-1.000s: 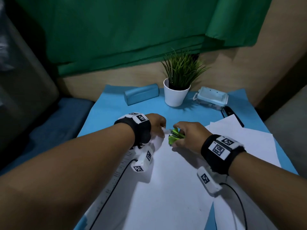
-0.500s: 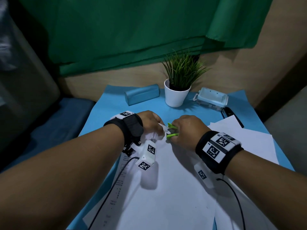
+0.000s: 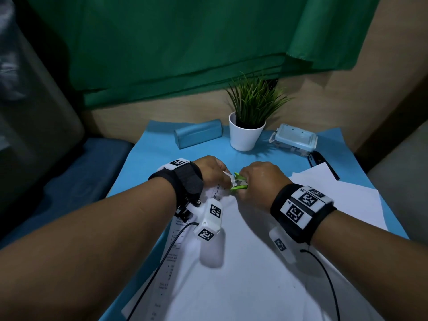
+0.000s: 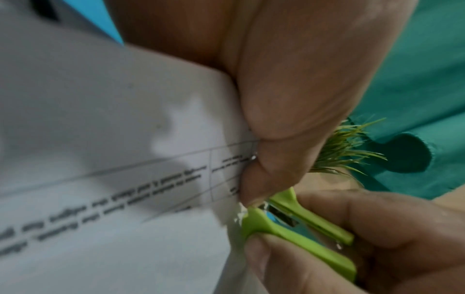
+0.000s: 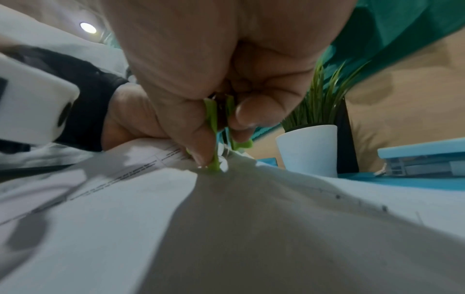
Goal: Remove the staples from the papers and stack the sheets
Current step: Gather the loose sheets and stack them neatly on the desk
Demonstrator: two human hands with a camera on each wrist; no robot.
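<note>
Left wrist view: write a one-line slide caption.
Left hand pinches the stapled papers while the right hand squeezes a green staple remover at the corner.

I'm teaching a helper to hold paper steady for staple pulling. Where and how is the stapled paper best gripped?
Pinch the stapled paper at its corner, right beside the staple, coming from the side opposite the green staple remover. The left hand does this: its thumb presses on top of the sheet. The edge by the remover already looks frayed, so a close grip probably limits tearing.

Dim room, soft shadows on the paper (image 3: 231, 274), wrist views blurred — edges bowed by wide lens
</note>
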